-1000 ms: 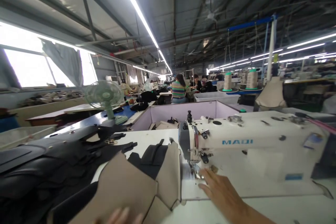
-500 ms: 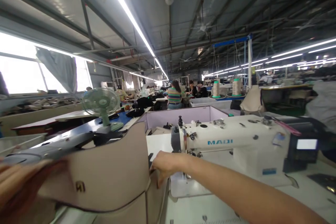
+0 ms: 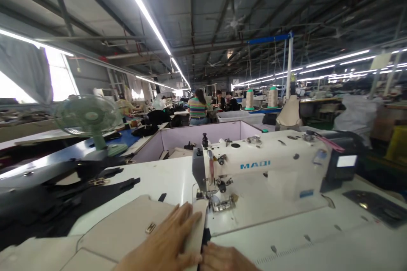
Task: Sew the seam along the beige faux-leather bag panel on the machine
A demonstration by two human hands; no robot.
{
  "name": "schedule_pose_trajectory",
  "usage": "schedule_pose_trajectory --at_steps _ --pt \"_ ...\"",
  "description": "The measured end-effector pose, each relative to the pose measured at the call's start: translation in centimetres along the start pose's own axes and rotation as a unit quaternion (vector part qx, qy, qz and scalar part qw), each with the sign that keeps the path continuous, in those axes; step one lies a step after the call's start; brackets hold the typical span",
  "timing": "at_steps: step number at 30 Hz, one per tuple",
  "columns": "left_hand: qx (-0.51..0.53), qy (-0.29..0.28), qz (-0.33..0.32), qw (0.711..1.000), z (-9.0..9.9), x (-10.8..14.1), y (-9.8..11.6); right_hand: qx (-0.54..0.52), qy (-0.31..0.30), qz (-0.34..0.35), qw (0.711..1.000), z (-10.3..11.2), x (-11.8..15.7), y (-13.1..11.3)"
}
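Observation:
A beige panel (image 3: 124,224) with a small metal fitting (image 3: 150,228) lies on the white table, left of the sewing machine (image 3: 254,169). My left hand (image 3: 168,237) rests on it, fingers spread and pressing it flat near the presser foot. At the panel's right edge, my right hand (image 3: 225,257) has its fingers together beside a dark strip (image 3: 206,235); what its fingertips hold, if anything, is hidden. The panel's edge reaches close to the needle area.
Dark pieces with buckles (image 3: 104,182) lie on the table at left. A green fan (image 3: 92,118) stands behind them. Beyond the table is a pinkish bin (image 3: 190,133). Thread cones (image 3: 249,99) and a person in a striped top (image 3: 197,108) are farther back.
The beige panel has gone from raised upright to lying flat on the table. My left hand has moved right onto it, and my right hand has come down and nearer. The view has shifted right.

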State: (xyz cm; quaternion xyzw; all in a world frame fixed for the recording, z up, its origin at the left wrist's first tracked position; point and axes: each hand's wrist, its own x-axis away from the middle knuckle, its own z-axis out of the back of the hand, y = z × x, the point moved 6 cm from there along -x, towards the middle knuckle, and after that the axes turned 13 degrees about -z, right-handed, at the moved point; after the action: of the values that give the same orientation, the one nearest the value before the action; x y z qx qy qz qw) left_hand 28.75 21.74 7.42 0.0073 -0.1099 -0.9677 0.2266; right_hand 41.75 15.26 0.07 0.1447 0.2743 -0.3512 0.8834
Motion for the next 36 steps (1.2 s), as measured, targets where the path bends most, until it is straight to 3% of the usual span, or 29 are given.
schedule_pose_trajectory --at_steps 3,6,11,16,22,24,26,29,31,36 --pt "-0.02 0.023 -0.003 1.0 0.4 -2.5 -0.7 -0.015 0.015 -0.011 1.0 0.6 0.0 1.1" --pt "-0.045 0.075 -0.017 0.996 1.7 -4.1 -2.5 -0.013 -0.017 -0.029 0.999 0.6 -0.5 2.2" --pt "-0.06 0.085 -0.013 0.995 3.1 -3.8 -3.2 -0.011 -0.07 -0.044 0.996 0.4 -1.3 3.2" --pt "0.003 0.022 -0.006 1.0 1.9 -3.0 -2.0 -0.089 -0.091 -0.071 0.989 0.3 -1.5 3.7" --pt "-0.036 -0.001 0.037 0.999 -0.2 -4.4 -2.8 -0.142 -0.115 -0.098 0.978 0.5 -1.5 4.1" --pt "-0.05 -0.02 0.041 0.998 -0.5 -4.5 -3.1 -0.204 -0.117 -0.143 0.961 2.0 -1.8 5.1" --pt "-0.063 -0.024 0.031 0.997 -0.5 -4.5 -3.2 -0.221 -0.089 -0.25 0.938 3.5 -2.2 7.1" --pt "-0.075 -0.009 0.013 0.997 -0.3 -4.3 -3.2 -0.125 -0.057 -0.375 0.917 4.4 -2.5 9.7" --pt "-0.076 -0.001 0.013 0.997 -0.3 -4.2 -3.3 -0.081 -0.081 -0.377 0.919 3.9 -2.9 10.1" --pt "-0.08 0.002 0.009 0.997 0.0 -4.2 -2.9 -0.082 -0.111 -0.358 0.923 3.8 -2.7 10.3"
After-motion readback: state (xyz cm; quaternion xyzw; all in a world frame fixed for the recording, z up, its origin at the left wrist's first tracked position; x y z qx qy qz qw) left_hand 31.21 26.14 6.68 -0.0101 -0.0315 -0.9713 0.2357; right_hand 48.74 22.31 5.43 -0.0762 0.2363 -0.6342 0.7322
